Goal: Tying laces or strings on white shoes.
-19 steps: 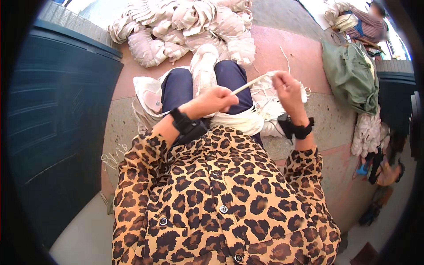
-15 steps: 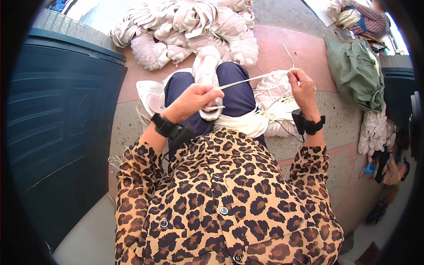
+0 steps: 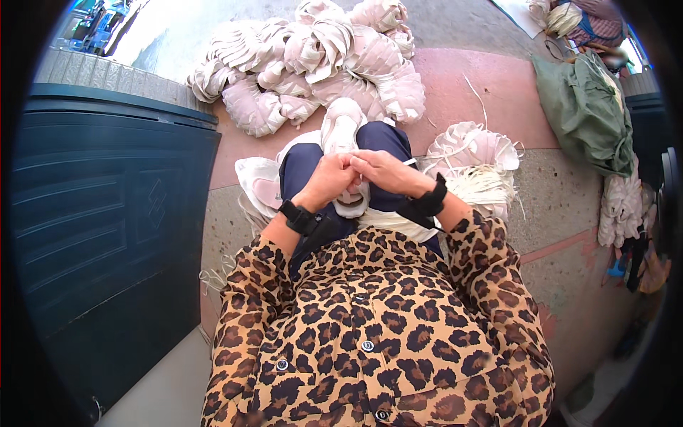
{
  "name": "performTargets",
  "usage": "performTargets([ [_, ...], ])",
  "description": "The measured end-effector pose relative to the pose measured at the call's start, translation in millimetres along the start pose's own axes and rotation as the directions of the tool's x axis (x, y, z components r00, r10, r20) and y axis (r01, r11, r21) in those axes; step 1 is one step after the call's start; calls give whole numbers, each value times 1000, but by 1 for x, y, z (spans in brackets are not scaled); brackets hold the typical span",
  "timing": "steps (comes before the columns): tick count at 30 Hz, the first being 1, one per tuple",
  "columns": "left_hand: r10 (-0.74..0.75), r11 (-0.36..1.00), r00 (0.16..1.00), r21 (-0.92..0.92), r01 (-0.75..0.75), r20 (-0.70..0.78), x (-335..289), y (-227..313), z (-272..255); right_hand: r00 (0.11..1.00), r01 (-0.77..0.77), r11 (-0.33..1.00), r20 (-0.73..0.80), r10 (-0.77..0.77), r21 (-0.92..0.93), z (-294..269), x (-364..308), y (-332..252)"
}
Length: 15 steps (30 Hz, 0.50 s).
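A white shoe [image 3: 343, 122] rests lengthwise between my thighs, its toe pointing away from me. Over its middle, my left hand [image 3: 326, 183] and my right hand [image 3: 388, 172] meet, fingertips touching. Both are closed in a pinch on a thin white shoelace, most of which the fingers cover; a short piece of the shoelace [image 3: 410, 161] shows beside my right hand. The lacing area under the fingers is hidden. A bundle of cream laces [image 3: 402, 222] lies across my lap, partly beneath my right forearm.
Pale shoe uppers [image 3: 313, 64] are heaped ahead on the floor. More uppers [image 3: 473, 146] and loose laces [image 3: 480, 186] lie to the right, another upper [image 3: 257, 183] by my left leg. A dark blue panelled door [image 3: 114, 213] stands left, a green sack [image 3: 585, 114] far right.
My right hand has come in leftward from the far right to meet my left hand over the shoe. The shoelace, earlier stretched between both hands, is now mostly hidden. The view has shifted slightly.
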State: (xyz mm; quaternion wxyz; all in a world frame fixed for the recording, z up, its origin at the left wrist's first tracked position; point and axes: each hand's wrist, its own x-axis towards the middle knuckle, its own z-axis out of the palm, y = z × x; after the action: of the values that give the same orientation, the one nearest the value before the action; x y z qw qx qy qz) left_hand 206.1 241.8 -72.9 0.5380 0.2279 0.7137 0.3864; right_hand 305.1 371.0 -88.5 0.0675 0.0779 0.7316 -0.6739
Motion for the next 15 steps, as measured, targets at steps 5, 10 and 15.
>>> performTargets([
  [5,158,987,947,71,-144,-280,6,-20,-19,960,-43,959,-278,-38,-281,3,12,28],
  [10,621,698,720,637,-329,-309,36,-48,-26,915,-135,985,-395,83,-106,5,24,32],
  [15,611,692,729,657,-300,-310,48,-46,-28,939,-102,988,-340,56,-119,6,29,43],
])
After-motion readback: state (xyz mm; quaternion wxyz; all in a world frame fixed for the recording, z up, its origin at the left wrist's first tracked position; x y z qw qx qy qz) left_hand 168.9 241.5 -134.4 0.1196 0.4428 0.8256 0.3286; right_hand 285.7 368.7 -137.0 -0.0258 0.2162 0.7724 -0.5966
